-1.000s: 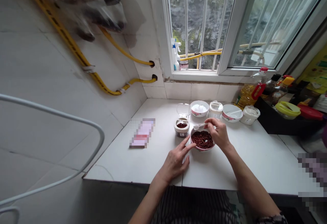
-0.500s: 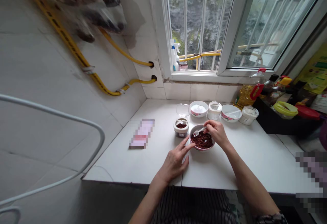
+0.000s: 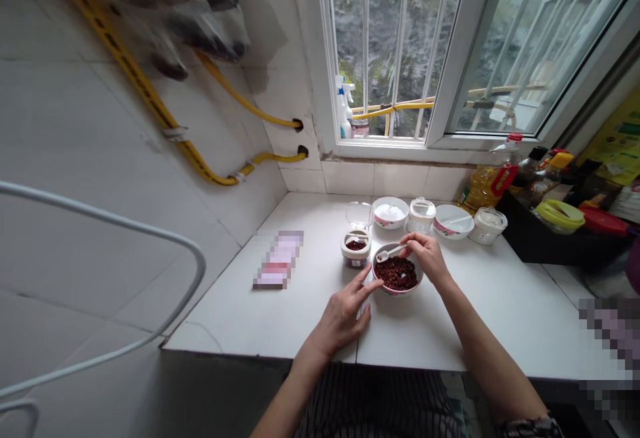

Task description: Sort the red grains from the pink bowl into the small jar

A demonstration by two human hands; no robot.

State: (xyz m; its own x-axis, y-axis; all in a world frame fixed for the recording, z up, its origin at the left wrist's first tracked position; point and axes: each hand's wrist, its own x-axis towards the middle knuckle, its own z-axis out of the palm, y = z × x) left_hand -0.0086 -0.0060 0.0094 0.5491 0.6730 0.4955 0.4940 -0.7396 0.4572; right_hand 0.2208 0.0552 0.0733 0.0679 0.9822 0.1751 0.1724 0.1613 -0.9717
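A white bowl (image 3: 419,285) with a pink pattern holds dark red-brown dried flakes or peppercorns (image 3: 397,275), with a small pale bit among them. My right hand (image 3: 426,256) pinches the handle of a small white spoon (image 3: 385,256); its scoop is at the bowl's inner left side, above the flakes. Stretched fingers of my left hand (image 3: 347,313) touch the bowl's left rim. Just behind that hand stands a seasoning jar (image 3: 355,258), its clear lid (image 3: 359,214) raised, with similar dark red bits inside.
Behind are a bowl of white powder (image 3: 390,223), two lidded white jars (image 3: 421,217) and another bowl (image 3: 453,233) with a spoon. An oil bottle (image 3: 487,181) and a black rack (image 3: 525,238) of bottles stand right. A blurred pink object (image 3: 279,261) lies left.
The spoon's scoop has shifted slightly up and left, toward the bowl's rim. My left hand stays in place at the bowl.
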